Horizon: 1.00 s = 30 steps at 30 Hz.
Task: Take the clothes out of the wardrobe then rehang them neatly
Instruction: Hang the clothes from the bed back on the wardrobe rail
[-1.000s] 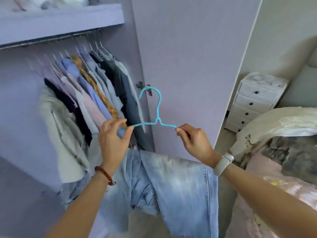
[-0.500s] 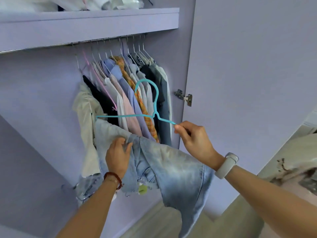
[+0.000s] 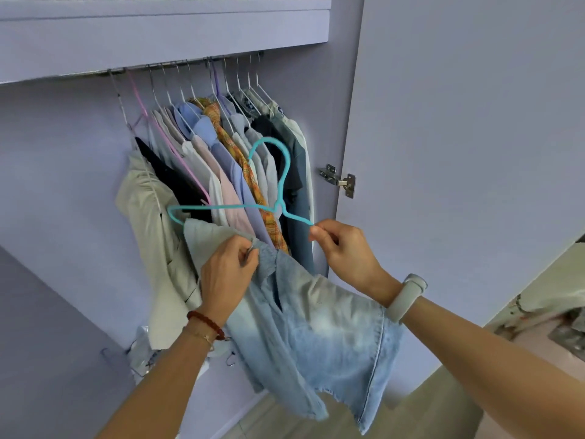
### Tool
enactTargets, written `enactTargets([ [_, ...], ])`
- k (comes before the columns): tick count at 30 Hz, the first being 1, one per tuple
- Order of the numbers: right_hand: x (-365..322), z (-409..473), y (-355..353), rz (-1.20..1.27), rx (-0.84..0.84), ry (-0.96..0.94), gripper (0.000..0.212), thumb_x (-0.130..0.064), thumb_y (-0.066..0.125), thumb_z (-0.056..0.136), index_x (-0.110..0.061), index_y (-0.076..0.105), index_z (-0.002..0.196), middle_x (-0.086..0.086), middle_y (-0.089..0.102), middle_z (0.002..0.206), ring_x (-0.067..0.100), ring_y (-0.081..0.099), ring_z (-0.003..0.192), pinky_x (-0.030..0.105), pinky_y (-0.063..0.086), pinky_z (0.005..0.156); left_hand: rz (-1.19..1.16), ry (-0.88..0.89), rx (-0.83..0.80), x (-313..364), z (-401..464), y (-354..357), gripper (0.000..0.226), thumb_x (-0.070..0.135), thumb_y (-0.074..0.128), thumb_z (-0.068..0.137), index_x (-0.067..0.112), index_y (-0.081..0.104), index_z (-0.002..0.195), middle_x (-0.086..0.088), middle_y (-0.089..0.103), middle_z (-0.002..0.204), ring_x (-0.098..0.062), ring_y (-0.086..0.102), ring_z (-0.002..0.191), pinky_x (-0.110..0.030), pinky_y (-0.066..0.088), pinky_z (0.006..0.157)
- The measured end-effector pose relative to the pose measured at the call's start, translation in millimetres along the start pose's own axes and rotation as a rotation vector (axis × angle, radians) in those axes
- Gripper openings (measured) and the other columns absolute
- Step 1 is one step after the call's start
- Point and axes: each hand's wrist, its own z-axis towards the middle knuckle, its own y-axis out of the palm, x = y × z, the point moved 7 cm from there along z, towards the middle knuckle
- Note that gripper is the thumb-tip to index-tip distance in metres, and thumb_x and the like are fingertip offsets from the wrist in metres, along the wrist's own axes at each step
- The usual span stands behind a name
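Mid-step in rehanging: pale blue jeans (image 3: 316, 327) draped over the lower bar of a turquoise hanger (image 3: 221, 206), held out in front of the open wardrobe

Right hand (image 3: 345, 248) pinching the hanger's right shoulder tip between thumb and fingers. Left hand (image 3: 228, 274) gripping a bunch of denim just below the bar, near the hanger's middle; bead bracelet (image 3: 205, 321) on that wrist, pale watch (image 3: 405, 296) on the other

Long axis of the hanger running left to right, roughly level, left end poking past the denim toward a beige jacket (image 3: 152, 236). Hook (image 3: 272, 153) standing upright, overlapping the row of shirts (image 3: 221, 160) already hung

Rail (image 3: 177, 64) up and ahead of both hands, under the purple shelf (image 3: 164, 30), well above the hook. Right hand the nearer to the hook's stem, so probably the one to lift; left hand likely needed to steady the cloth while rising

Free stretch of rail visible only left of the pink hanger (image 3: 164, 144); right end packed close up to the door hinge (image 3: 340, 180)

Risk, as a guess: denim sliding off the bar if the hanger tips
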Motion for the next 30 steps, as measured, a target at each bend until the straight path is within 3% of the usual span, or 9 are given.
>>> enactTargets([
  [2,4,3,1,0.05,0.008,0.018,0.023,-0.017,0.051,0.093,-0.005,0.065,0.08,-0.024,0.051,0.046,-0.001,0.047,0.047,0.012,0.032,0.049,0.144,0.038,-0.121,-1,0,11,0.012,0.021,0.065,0.084,0.01,0.062,0.087,-0.009,0.06,0.091,-0.029,0.055,0.088,-0.041,0.046,0.07],
  [4,8,3,9,0.036,-0.041,0.034,0.026,-0.019,0.05,0.093,-0.002,0.063,0.077,-0.017,0.049,0.044,0.0,0.047,0.047,0.016,0.033,0.052,0.22,0.059,-0.151,-6,-3,10,0.016,0.021,0.067,0.083,0.008,0.066,0.092,-0.014,0.058,0.102,-0.034,0.053,0.097,-0.043,0.045,0.079],
  [8,9,-2,28,0.029,-0.157,0.034,0.027,-0.021,0.051,0.093,-0.003,0.064,0.079,-0.013,0.05,0.048,0.003,0.045,0.047,0.027,0.037,0.055,0.16,0.086,0.191,-2,-6,-29,0.027,0.023,0.065,0.081,0.006,0.06,0.102,-0.015,0.057,0.108,-0.031,0.048,0.102,-0.044,0.04,0.084],
  [10,6,-2,35,0.007,-0.214,0.011,0.026,-0.022,0.052,0.093,-0.005,0.067,0.081,-0.005,0.059,0.06,0.005,0.044,0.051,0.032,0.041,0.058,0.196,0.214,0.154,10,-3,-31,0.037,0.03,0.051,0.085,0.007,0.057,0.113,-0.013,0.056,0.116,-0.028,0.046,0.109,-0.04,0.032,0.091],
  [12,3,-2,41,-0.001,-0.254,-0.017,0.026,-0.023,0.053,0.092,-0.004,0.066,0.08,0.003,0.06,0.063,0.009,0.044,0.053,0.034,0.042,0.061,0.147,0.3,0.022,17,-4,-24,0.031,0.026,0.046,0.089,0.003,0.062,0.101,-0.013,0.063,0.101,-0.032,0.057,0.096,-0.04,0.037,0.085],
  [15,0,-5,48,0.018,-0.336,-0.02,0.024,-0.021,0.054,0.091,-0.003,0.067,0.081,0.001,0.055,0.061,0.005,0.042,0.05,0.029,0.041,0.059,-0.045,0.239,-0.046,13,-10,-26,0.014,0.006,0.053,0.088,-0.002,0.063,0.082,-0.013,0.061,0.079,-0.026,0.058,0.072,-0.032,0.045,0.068],
  [18,0,-8,53,0.115,-0.512,-0.007,0.019,-0.015,0.055,0.091,-0.003,0.066,0.08,-0.015,0.049,0.053,0.001,0.042,0.047,0.011,0.033,0.053,-0.068,0.235,-0.033,10,-22,-34,0.019,0.011,0.051,0.088,0.001,0.061,0.076,-0.008,0.059,0.073,-0.006,0.046,0.067,-0.014,0.038,0.064],
  [24,8,-19,61,0.002,-0.769,-0.097,0.016,-0.017,0.056,0.091,-0.007,0.065,0.083,-0.011,0.046,0.055,-0.001,0.044,0.048,0.01,0.035,0.052,-0.124,0.163,-0.007,1,-48,-55,0.026,0.019,0.05,0.088,0.001,0.065,0.075,0.005,0.054,0.071,-0.001,0.045,0.065,-0.008,0.036,0.061],
  [30,-5,-22,94,-0.084,-0.672,-0.264,0.017,-0.015,0.05,0.093,-0.008,0.066,0.096,0.004,0.06,0.069,0.007,0.044,0.052,0.02,0.039,0.056,-0.06,-0.05,0.131,-56,-55,-103,0.013,-0.003,0.058,0.086,0.005,0.066,0.079,0.004,0.054,0.071,-0.014,0.047,0.066,-0.033,0.039,0.064],
])
